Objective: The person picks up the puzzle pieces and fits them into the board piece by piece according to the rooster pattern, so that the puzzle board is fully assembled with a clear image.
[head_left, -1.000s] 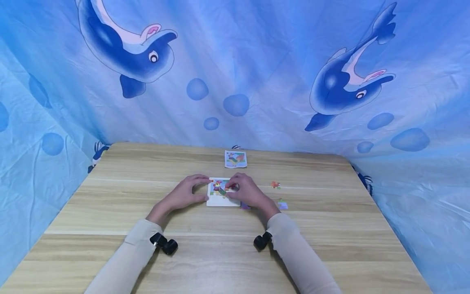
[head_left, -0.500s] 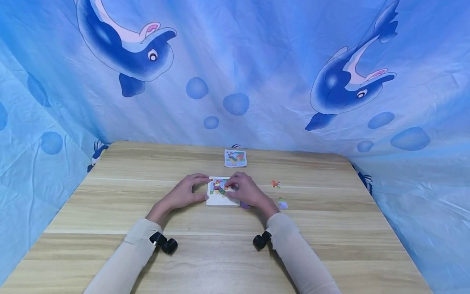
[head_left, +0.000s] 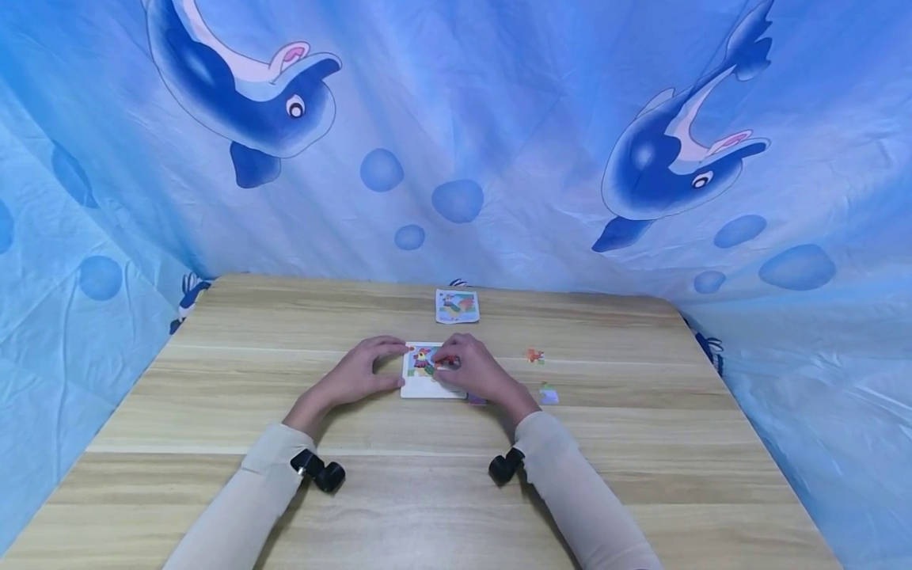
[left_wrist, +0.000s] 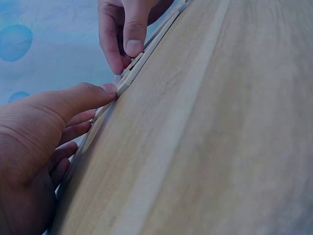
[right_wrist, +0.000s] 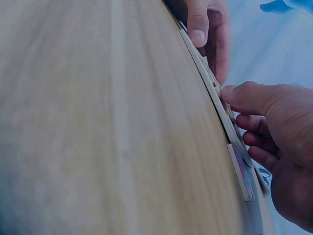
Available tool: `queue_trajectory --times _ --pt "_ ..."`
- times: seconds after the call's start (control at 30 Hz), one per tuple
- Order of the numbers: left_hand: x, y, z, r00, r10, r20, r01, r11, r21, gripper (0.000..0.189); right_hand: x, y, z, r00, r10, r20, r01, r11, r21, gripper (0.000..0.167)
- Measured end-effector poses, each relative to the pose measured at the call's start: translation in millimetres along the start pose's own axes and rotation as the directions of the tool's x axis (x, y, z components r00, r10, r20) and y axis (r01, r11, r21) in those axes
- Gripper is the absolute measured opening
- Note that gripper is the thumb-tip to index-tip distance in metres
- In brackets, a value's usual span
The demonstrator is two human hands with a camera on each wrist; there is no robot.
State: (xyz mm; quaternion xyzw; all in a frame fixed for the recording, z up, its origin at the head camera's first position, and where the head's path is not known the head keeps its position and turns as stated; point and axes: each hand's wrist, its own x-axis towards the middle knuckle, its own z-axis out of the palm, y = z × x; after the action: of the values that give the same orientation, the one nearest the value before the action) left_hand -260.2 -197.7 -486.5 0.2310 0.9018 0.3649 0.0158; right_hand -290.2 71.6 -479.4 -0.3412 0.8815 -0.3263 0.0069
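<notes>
A white-framed puzzle board [head_left: 426,390] lies mid-table, its upper part showing a colourful rooster picture and its lower strip bare white. My left hand [head_left: 356,374] holds the board's left side, thumb at the near corner and index finger at the far one; the left wrist view shows the thumb [left_wrist: 100,93] on the edge. My right hand [head_left: 476,370] is over the board's right half and pinches a small reddish puzzle piece [head_left: 450,362] between thumb and fingers. The fingers hide much of that piece and the board beneath.
A printed picture card [head_left: 457,307] lies behind the board. To the right are an orange puzzle piece [head_left: 535,357] and a lilac-and-green one [head_left: 549,395]. A purple piece [right_wrist: 239,171] lies against the board's right side. A blue dolphin curtain [head_left: 456,127] hangs behind the table.
My right hand has shifted slightly left over the board with the puzzle piece. The left hand has stayed at the board's left side.
</notes>
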Motion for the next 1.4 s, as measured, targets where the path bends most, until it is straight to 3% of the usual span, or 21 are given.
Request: queue_trajectory --times 0.5,0.7,0.93,1.17,1.27,1.4 --pt "-0.1 1.2 0.7 1.000 -0.010 0.010 0.010 1.000 -0.021 0.061 -2.2 -4 -1 1.000 0.000 -0.002 0.000 1.000 -0.008 0.021" --pt "-3.5 1.3 0.3 1.000 -0.012 0.004 0.013 1.000 -0.019 0.062 -12.7 -2 -22 0.999 0.041 -0.033 -0.039 0.997 0.065 0.021" --pt "-3.9 0.6 0.0 1.000 -0.025 0.011 0.026 0.999 -0.026 0.061 -44.5 40 -62 0.979 0.176 -0.103 -0.164 0.980 0.112 0.029" --pt "-1.3 2.4 1.6 1.000 -0.020 0.014 0.020 0.999 -0.031 0.061 -85.2 88 -94 0.943 0.296 -0.155 -0.272 0.949 0.158 0.023" --pt "-0.7 2.4 1.9 1.000 -0.025 0.017 0.025 0.999 -0.035 0.061 -97.3 99 -102 0.935 0.321 -0.154 -0.298 0.942 0.154 0.022" --pt "-0.3 2.6 1.3 1.000 -0.030 0.009 0.030 0.999 -0.031 0.061 -104.3 106 -105 0.940 0.305 -0.153 -0.287 0.949 0.130 0.026"
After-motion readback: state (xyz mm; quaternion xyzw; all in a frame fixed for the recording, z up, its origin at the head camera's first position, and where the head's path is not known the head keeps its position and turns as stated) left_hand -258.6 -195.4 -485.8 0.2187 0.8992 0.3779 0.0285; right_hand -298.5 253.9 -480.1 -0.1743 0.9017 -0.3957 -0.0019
